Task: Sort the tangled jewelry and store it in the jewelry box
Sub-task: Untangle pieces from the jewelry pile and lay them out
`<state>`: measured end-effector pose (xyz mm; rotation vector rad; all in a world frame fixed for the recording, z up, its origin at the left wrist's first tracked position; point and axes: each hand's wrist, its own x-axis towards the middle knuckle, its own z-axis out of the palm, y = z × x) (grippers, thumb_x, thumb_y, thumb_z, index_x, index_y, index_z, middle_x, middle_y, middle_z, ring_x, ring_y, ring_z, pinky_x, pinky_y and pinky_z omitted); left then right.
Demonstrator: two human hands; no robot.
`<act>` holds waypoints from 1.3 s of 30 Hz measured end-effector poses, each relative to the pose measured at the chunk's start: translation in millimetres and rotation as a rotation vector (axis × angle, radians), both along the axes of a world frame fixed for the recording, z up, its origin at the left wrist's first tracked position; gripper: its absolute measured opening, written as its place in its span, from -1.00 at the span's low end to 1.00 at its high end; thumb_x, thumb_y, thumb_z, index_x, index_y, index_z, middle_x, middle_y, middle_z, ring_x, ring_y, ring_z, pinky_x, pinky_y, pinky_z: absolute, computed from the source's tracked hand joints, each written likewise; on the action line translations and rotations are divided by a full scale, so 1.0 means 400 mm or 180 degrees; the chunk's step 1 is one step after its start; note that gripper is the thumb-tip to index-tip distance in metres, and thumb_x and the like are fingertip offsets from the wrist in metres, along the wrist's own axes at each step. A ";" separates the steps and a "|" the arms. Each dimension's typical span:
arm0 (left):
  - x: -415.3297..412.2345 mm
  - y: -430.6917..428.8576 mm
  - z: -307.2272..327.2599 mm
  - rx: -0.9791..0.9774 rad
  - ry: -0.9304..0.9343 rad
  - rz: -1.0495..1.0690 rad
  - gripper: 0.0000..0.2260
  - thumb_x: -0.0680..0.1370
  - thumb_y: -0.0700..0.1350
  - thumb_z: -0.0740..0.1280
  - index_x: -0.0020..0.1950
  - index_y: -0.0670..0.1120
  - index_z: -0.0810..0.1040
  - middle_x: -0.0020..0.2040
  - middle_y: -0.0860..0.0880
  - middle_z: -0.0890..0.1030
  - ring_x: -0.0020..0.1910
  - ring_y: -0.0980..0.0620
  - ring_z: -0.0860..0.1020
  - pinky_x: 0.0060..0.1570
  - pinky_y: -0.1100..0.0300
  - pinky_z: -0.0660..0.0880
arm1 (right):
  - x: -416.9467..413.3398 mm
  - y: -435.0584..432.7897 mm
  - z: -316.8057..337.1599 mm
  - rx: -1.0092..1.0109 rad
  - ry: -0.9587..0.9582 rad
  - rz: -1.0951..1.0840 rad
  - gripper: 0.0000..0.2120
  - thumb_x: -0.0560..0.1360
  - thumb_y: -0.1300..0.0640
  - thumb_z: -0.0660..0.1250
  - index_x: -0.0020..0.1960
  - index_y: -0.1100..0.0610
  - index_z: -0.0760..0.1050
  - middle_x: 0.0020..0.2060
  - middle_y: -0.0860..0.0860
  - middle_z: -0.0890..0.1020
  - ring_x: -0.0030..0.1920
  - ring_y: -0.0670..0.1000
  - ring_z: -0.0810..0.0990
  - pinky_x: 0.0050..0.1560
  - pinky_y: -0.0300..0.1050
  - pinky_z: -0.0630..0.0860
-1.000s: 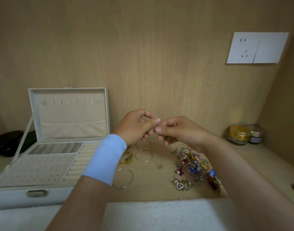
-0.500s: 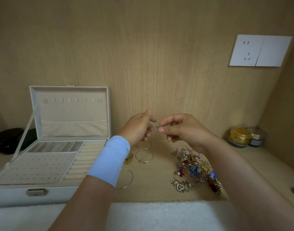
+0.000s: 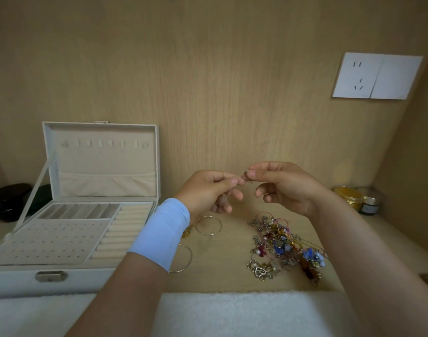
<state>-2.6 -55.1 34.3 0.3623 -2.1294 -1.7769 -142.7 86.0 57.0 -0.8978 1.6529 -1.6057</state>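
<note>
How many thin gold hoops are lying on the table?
2: upper hoop below the left hand, lower hoop partly behind the blue wristband. More may hide behind that hand.

No text, brand or number can be read. The small dark jar (image 3: 369, 207) at the counter's (image 3: 232, 263) far right corner is too blurred for lettering. The white socket plate (image 3: 375, 76) shows only slots.

Above the counter (image 3: 227, 263), the left grip (image 3: 208, 190) and right grip (image 3: 288, 188) pinch a tiny trinket (image 3: 245, 177); tangled pile (image 3: 283, 244) beneath, open box (image 3: 13, 280) at left.
</note>
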 end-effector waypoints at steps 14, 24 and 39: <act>0.010 0.002 0.038 -0.0972 -0.0286 0.0283 -0.83 0.66 -0.07 0.18 -0.01 -0.03 0.55 -0.47 -0.02 0.57 -0.64 0.02 0.36 -0.48 0.24 0.32 | 0.020 -0.004 -0.008 0.0678 0.1381 0.0448 -0.88 0.49 0.20 0.47 0.02 0.09 0.70 -0.34 -0.12 0.63 -0.33 -0.08 0.51 -0.32 -0.21 0.44; 0.033 0.004 0.068 -0.1964 -0.0290 0.0501 -0.81 0.66 -0.04 0.18 -0.06 -0.01 0.54 -0.16 0.01 0.64 -0.38 0.02 0.62 -0.44 0.24 0.43 | 0.031 -0.026 -0.033 -0.0083 -0.0264 0.0856 -0.82 0.61 0.18 0.22 0.00 0.22 0.58 -0.02 0.17 0.69 0.03 0.14 0.68 0.26 0.14 0.50; 0.066 -0.055 0.064 0.0547 -0.0074 0.0075 -0.75 0.61 -0.11 0.09 -0.26 -0.08 0.33 -0.46 0.00 0.28 -0.50 0.02 0.30 -0.49 0.25 0.21 | -0.003 0.002 -0.036 0.0575 0.0426 0.1230 -0.71 0.53 -0.05 0.36 -0.27 0.09 0.47 -0.43 0.01 0.36 -0.44 0.01 0.35 -0.32 -0.10 0.39</act>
